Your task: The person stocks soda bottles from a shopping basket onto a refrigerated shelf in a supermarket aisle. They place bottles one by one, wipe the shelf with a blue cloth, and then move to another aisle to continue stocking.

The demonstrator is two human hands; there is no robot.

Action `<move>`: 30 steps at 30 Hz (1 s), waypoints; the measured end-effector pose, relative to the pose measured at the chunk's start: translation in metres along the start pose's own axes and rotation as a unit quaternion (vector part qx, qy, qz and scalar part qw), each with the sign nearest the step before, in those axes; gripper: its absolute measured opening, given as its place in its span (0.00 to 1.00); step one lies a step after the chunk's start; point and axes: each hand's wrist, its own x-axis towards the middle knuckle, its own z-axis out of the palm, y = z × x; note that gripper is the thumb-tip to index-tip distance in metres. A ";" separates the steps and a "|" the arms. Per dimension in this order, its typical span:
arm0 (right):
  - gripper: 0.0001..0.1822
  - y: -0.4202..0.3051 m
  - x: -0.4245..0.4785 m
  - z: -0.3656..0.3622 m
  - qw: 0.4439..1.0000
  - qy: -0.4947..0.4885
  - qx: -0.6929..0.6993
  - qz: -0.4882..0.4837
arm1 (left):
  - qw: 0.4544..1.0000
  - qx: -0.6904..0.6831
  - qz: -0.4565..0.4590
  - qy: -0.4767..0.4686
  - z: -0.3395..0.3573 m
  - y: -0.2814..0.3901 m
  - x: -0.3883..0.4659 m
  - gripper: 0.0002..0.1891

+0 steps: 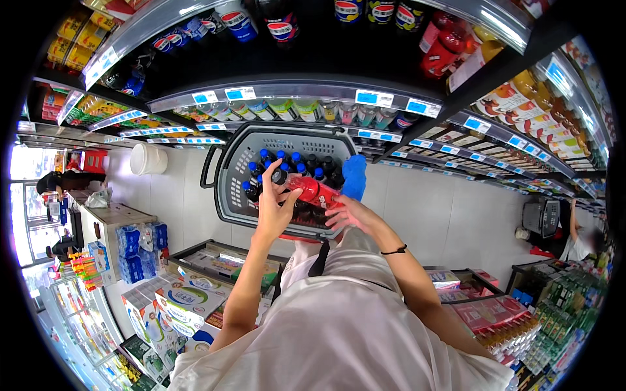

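My left hand grips a red drink bottle near its dark cap, with thumb and fingers around the neck. The bottle is tilted over a grey plastic shopping basket. Beside the bottle's base is my right hand, fingers spread; whether it bears on the bottle cannot be told. In the basket stand several dark bottles with blue caps, others with black caps, and dark red bottles partly hidden by my hands. A blue cloth-like item hangs at the basket's right end.
Ahead, a drinks shelf holds Pepsi bottles and red bottles. A white bucket stands on the floor at left. Stacked cartons flank me. At far right a person is near another basket.
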 end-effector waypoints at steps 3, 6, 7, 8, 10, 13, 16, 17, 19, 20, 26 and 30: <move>0.25 0.011 -0.002 -0.009 0.999 -0.018 -0.046 -0.009 | 0.996 0.084 0.009 -0.018 -0.018 -0.012 0.000 0.32; 0.21 -0.006 -0.019 0.000 0.995 0.042 -0.056 -0.066 | 0.982 0.167 -0.006 -0.087 -0.033 -0.038 0.004 0.30; 0.20 -0.004 -0.019 -0.004 0.993 0.063 -0.043 -0.086 | 0.975 0.190 -0.016 -0.115 -0.034 -0.049 0.006 0.29; 0.19 -0.002 -0.020 -0.010 0.990 0.085 -0.030 -0.106 | 0.975 0.189 -0.003 -0.115 -0.032 -0.059 0.006 0.27; 0.17 0.005 -0.025 -0.022 0.982 0.136 -0.007 -0.134 | 0.971 0.190 0.002 -0.147 -0.028 -0.090 0.007 0.26; 0.16 0.024 -0.035 -0.037 0.975 0.165 0.035 -0.144 | 0.961 0.208 0.028 -0.181 -0.013 -0.129 0.006 0.24; 0.16 0.043 -0.045 -0.043 0.971 0.195 0.062 -0.124 | 0.934 0.248 0.019 -0.257 0.003 -0.152 0.009 0.24; 0.15 0.051 -0.047 -0.046 0.971 0.195 0.072 -0.119 | 0.929 0.250 0.022 -0.271 0.010 -0.159 0.009 0.24; 0.15 0.063 -0.050 -0.048 0.971 0.190 0.092 -0.110 | 0.919 0.264 0.036 -0.290 0.022 -0.166 0.013 0.24; 0.15 0.068 -0.053 -0.050 0.971 0.191 0.091 -0.108 | 0.914 0.274 0.045 -0.294 0.028 -0.170 0.014 0.24; 0.15 0.075 -0.061 -0.056 0.969 0.188 0.106 -0.118 | 0.914 0.252 0.010 -0.316 0.037 -0.152 0.027 0.26; 0.15 0.073 -0.064 -0.065 0.970 0.185 0.107 -0.118 | 0.911 0.288 -0.005 -0.296 0.039 -0.149 0.027 0.25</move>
